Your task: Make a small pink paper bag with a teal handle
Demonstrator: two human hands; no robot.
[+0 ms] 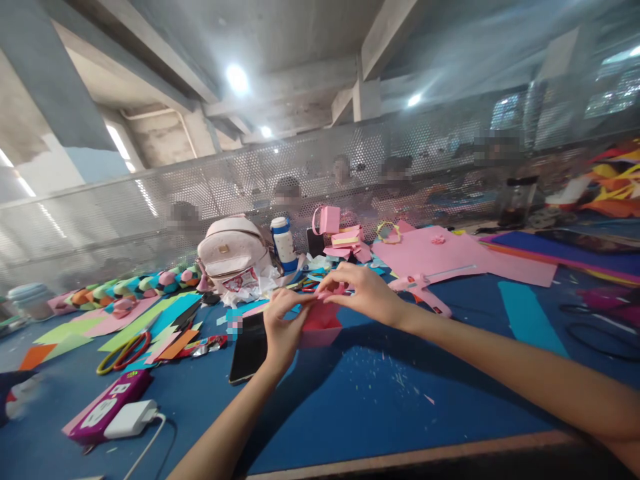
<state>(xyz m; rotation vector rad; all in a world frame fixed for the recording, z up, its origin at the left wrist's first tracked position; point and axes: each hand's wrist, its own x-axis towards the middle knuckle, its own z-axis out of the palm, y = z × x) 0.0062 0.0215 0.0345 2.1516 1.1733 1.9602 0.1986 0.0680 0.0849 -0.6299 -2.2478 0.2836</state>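
A small piece of pink paper (327,291) is pinched between the fingertips of both hands above the table. My left hand (284,328) has thumb and forefinger closed at its left end. My right hand (369,293) grips it from the right, with the fingers bent over it. Just below the fingers is a pink paper box (320,333), its inside a deeper red; part of it is hidden by the hands. Beside my left wrist lies a black phone (247,350). A pink glue gun (423,291) rests behind my right forearm.
Scissors (135,350) and coloured paper lie left, near a purple power strip (107,407) with a white charger (131,419). A pale pink backpack (233,250) and a bottle (283,245) stand behind. Large pink sheets (440,260) and a blue strip (530,317) lie right. Scraps dot the table (380,420).
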